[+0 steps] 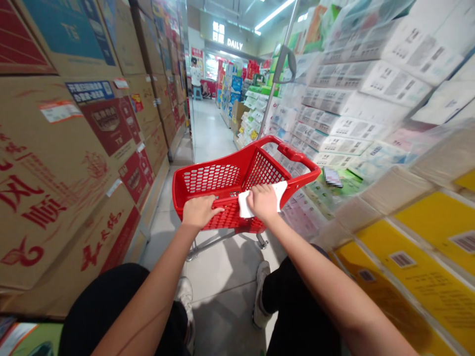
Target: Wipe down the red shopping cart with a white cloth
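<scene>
A red plastic shopping cart (pixel 212 174) stands crosswise in front of me, its handle (pixel 307 163) toward the right. My left hand (pixel 199 211) grips the near rim, fingers curled over it and thumb pointing right. Farther right on the same rim, my right hand (pixel 262 201) presses a white cloth (pixel 245 204) against the cart. The cloth spreads out on both sides of that hand; whether it is fabric or paper I cannot tell. No goods show in the visible part of the basket. Beneath it are a grey metal frame and small wheels (pixel 261 242).
Stacked cardboard boxes (pixel 55 163) line the left. White wrapped packs (pixel 345 104) and yellow packs (pixel 423 247) crowd the right. A slanted metal pole (pixel 272 94) rises behind the cart. Along the tiled aisle (pixel 211 123), a person (pixel 196 74) is far off near a blue stool (pixel 197 92).
</scene>
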Available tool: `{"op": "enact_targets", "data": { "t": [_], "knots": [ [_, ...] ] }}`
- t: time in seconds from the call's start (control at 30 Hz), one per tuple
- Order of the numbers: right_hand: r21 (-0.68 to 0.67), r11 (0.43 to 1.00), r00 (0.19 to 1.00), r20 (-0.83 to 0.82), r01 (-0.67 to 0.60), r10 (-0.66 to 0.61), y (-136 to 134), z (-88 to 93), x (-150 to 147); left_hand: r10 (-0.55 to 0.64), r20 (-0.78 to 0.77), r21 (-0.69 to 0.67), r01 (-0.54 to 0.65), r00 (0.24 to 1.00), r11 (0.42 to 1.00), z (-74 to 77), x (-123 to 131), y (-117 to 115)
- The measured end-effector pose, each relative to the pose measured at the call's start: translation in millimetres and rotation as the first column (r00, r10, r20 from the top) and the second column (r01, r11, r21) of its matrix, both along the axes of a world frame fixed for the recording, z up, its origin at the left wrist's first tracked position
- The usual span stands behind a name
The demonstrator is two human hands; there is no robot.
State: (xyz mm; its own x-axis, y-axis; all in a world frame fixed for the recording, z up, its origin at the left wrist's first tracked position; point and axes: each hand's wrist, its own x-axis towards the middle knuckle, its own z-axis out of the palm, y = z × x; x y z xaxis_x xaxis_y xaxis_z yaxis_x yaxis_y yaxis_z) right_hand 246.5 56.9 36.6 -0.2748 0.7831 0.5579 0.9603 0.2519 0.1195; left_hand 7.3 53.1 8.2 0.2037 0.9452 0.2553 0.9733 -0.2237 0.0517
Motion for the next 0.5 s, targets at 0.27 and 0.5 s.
{"op": "enact_targets", "data": {
  "t": [0.27, 0.5],
  "knots": [
    [-0.092, 0.978, 0.982, 0.028, -0.185, 0.188, -3.1, -11.4, -53.2, 0.009, 0.013, 0.011, -0.009, 1.000, 1.000, 1.2, -13.4, 3.0],
    [0.043, 0.999, 0.989, 0.144, 0.032, -0.038, 10.6, 34.9, 82.6, -0.012, 0.023, 0.032, 0.011, 1.000, 0.999, -0.3, -15.9, 1.2]
  ]
}}
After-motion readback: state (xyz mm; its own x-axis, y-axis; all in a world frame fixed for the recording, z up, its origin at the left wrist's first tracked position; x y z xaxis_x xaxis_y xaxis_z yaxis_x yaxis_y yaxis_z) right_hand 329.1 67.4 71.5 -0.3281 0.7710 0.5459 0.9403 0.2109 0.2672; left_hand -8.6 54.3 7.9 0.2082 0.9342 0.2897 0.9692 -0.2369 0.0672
